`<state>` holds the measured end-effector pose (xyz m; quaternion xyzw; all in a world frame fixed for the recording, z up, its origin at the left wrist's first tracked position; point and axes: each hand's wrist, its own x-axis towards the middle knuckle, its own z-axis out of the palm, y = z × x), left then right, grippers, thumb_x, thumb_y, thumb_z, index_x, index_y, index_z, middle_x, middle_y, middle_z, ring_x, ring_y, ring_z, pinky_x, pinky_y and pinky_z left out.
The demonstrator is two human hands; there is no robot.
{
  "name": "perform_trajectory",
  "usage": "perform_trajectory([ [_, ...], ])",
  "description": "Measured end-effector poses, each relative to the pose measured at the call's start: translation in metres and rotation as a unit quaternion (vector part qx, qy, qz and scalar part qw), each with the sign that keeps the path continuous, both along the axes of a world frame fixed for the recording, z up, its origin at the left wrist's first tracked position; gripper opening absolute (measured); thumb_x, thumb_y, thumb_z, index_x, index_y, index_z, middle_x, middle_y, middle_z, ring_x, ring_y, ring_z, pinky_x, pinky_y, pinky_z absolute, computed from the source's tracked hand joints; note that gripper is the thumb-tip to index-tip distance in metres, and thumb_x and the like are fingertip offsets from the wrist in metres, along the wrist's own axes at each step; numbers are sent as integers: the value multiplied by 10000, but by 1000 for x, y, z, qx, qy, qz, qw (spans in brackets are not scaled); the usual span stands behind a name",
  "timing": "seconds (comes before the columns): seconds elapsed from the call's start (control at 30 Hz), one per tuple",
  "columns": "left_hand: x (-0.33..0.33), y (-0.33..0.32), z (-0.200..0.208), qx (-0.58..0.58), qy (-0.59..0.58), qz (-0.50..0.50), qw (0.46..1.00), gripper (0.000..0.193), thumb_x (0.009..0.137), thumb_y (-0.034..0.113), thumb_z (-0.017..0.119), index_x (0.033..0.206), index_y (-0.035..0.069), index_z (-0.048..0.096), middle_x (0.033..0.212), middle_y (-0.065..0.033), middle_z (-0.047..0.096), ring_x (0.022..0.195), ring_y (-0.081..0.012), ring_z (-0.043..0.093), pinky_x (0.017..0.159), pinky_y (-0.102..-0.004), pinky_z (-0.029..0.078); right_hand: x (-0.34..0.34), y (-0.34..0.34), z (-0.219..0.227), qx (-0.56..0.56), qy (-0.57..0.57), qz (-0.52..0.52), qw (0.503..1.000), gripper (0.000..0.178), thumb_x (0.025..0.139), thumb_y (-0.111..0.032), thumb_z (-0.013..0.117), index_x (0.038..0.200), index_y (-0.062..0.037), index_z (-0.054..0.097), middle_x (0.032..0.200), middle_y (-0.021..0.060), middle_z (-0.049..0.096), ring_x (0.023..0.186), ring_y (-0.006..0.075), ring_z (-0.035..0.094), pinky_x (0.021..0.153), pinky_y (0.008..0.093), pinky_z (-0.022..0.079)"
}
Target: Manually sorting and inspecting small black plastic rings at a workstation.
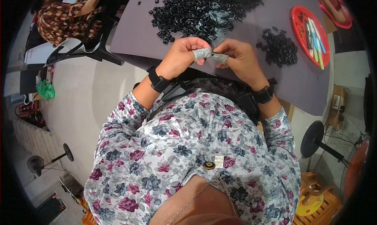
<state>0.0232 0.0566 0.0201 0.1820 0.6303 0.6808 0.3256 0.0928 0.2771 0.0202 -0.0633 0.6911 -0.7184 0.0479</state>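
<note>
the person's two hands are meeting just over the near edge of the grey table [133,28], with the left hand [184,58] and the right hand [241,62] both pinching one small black piece [213,52] between thumb and fingertips, the other fingers curling loosely inward; grey wraps [202,53] are covering the thumbs. that piece is sitting right at the meeting of the fingertips, mostly hidden by them, so what is being done to it cannot be told. beyond the hands, a large heap of short black pieces [188,13] is spreading across the table toward the far edge, with a few strays lying apart on its left. to the right, well apart from it, a much smaller heap of black pieces [279,48] is lying beside an oval red tray [302,40], which is holding dark bits and slim tools with blue and green handles [319,36]. the two heaps are looking alike at this distance, so nothing is marking one as finished. if the small heap is gathering the handled pieces, only a minor share is done and most is waiting in the large one; if the reverse is holding, the work is nearing its end.
</note>
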Motion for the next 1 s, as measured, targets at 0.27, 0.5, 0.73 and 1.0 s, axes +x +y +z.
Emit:
perform_trajectory([
  [0.27,-1,-1,3,-1,10,-25,1000,171,986,-5,609,1110,-4,727,959,-30,739,781,-66,661,736,-218,540,0,2,1,36,-6,9,999,120,928,66,648,1041,40,677,967,81,733,807,132,721,709,258,594],
  [0.5,0,1,2,17,-7,-14,1000,200,985,-20,596,1134,-5,728,985,-40,747,814,-71,689,752,-217,558,3,1,0,13,15,3,1000,175,896,87,578,1032,49,682,915,68,728,799,120,725,688,268,611],
  [0.73,-2,-2,-1,47,-49,-27,997,179,979,-16,619,1133,2,708,973,-46,750,811,-83,691,756,-230,578,5,-6,8,-13,8,-5,1000,235,881,107,576,1072,33,692,886,34,681,798,90,695,670,255,600],
  [1.0,-9,2,11,13,-13,-88,996,314,966,-6,641,1278,1,606,1008,-41,749,815,-57,681,755,-196,555,5,-1,-4,-19,-10,58,998,355,837,125,588,1140,-5,719,888,-7,634,749,57,618,627,236,528],
])
